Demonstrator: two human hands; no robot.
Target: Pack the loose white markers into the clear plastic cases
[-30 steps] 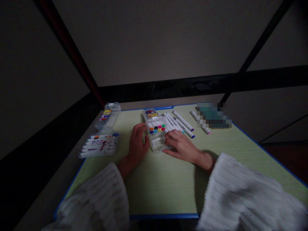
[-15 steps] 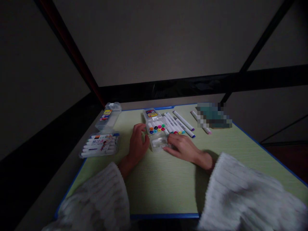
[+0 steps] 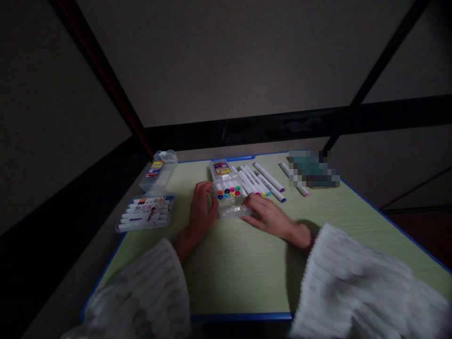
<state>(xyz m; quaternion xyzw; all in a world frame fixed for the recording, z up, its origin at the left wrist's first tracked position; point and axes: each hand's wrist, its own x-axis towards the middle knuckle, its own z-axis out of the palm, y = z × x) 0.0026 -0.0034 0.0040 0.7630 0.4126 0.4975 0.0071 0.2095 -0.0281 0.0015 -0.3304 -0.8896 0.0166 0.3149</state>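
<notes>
A clear plastic marker case (image 3: 222, 170) lies in the middle of the table, its end facing me open. White markers (image 3: 229, 190) with bright round cap ends sit inside in two rows. My left hand (image 3: 202, 207) curls at the case's left side, thumb and fingers against its edge. The case's transparent lid (image 3: 231, 210) is folded down toward me, tilted. On the lid's right edge, my right hand (image 3: 266, 214) has its thumb and fingers closed, partly covering it.
Several loose markers (image 3: 269, 177) lie right of the case, one more (image 3: 295, 180) farther right beside a blurred dark-green object (image 3: 314, 170). To the left are an empty clear case (image 3: 160, 172) and a filled marker pack (image 3: 146, 214). Blue trim edges the table (image 3: 236, 273).
The lid under my right hand has changed its tilt, and more of the marker ends show. My left hand has hardly moved.
</notes>
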